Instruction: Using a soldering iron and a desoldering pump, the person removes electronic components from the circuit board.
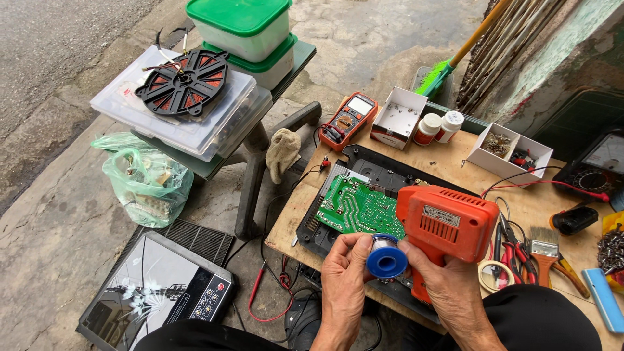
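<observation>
My left hand (pixel 343 273) and my right hand (pixel 442 279) both grip a blue spool of solder wire (pixel 386 258) in front of me. An orange soldering gun (pixel 445 224) lies on the bench under my right hand, its handle toward me. Just beyond the spool sits a green circuit board (pixel 356 209) inside a black open appliance base (pixel 383 174) on the wooden bench (pixel 455 170).
An orange multimeter (pixel 349 119), white boxes (pixel 403 117) (pixel 510 151), two pill bottles (pixel 439 127), pliers and a brush (pixel 545 250) crowd the bench. A cracked induction cooker (pixel 159 292) lies on the ground at left, beside a green plastic bag (pixel 148 182) and a chair stacked with plastic boxes and a coil (pixel 184 81).
</observation>
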